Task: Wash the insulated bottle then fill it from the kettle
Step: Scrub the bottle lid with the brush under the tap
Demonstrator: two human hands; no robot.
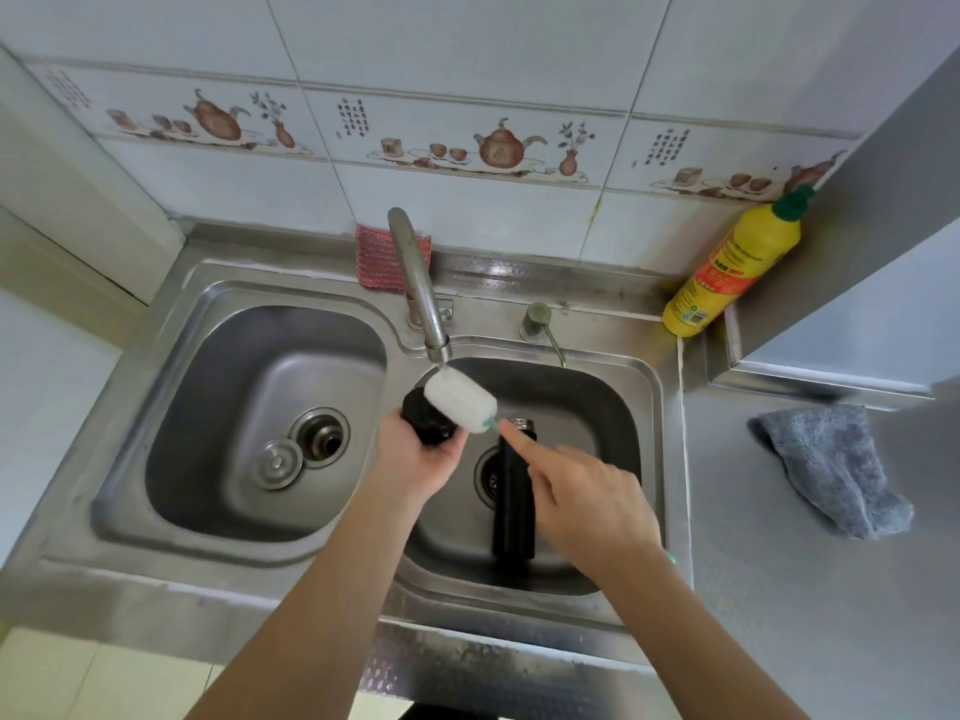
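Left hand [423, 454] grips the lid [426, 415]; right hand [587, 504] holds the sponge brush [460, 400] — scrub every groove under the faucet [421, 298].

the left hand [423, 454] grips a round black bottle lid [423, 420] over the right basin of the stainless steel double sink [652, 392]. the right hand [587, 504] holds a white sponge bottle brush with a green handle [460, 400], index finger stretched along the handle; the sponge head lies against the lid, just under the curved steel tap [418, 288]. beneath the right hand a tall black insulated bottle [511, 504] lies open in the basin. right of that hand, a grey cloth [836, 465] rests on the counter.
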